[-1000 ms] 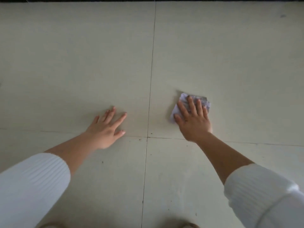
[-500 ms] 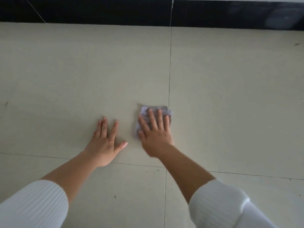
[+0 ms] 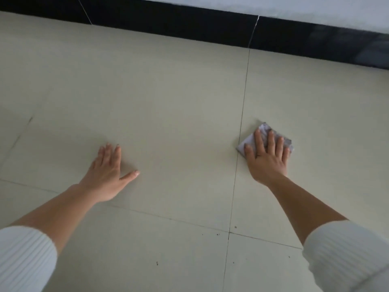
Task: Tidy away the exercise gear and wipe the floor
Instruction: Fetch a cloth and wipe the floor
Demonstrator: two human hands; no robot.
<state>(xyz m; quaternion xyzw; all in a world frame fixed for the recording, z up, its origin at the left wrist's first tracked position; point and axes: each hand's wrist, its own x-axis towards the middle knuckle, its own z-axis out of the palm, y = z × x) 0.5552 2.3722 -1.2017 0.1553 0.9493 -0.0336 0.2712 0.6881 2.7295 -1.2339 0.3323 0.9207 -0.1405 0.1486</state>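
A small folded pale-grey cloth (image 3: 265, 128) lies on the cream tiled floor (image 3: 168, 98), just right of a grout line. My right hand (image 3: 267, 159) presses flat on the cloth with straight, spread fingers and covers most of it. My left hand (image 3: 109, 173) rests flat on the bare tile to the left, fingers together and thumb out, holding nothing. Both arms wear white ribbed sleeves. No exercise gear is in view.
A black skirting band (image 3: 189, 24) runs along the far edge of the floor, with a white wall (image 3: 315, 9) above it. Small dark specks (image 3: 235, 227) dot the tiles near the grout crossing. A faint scuff mark (image 3: 30, 119) sits at the far left.
My right hand has slid the cloth to the right, away from my left hand and across the grout line. The view has tilted, showing more of the skirting and wall.
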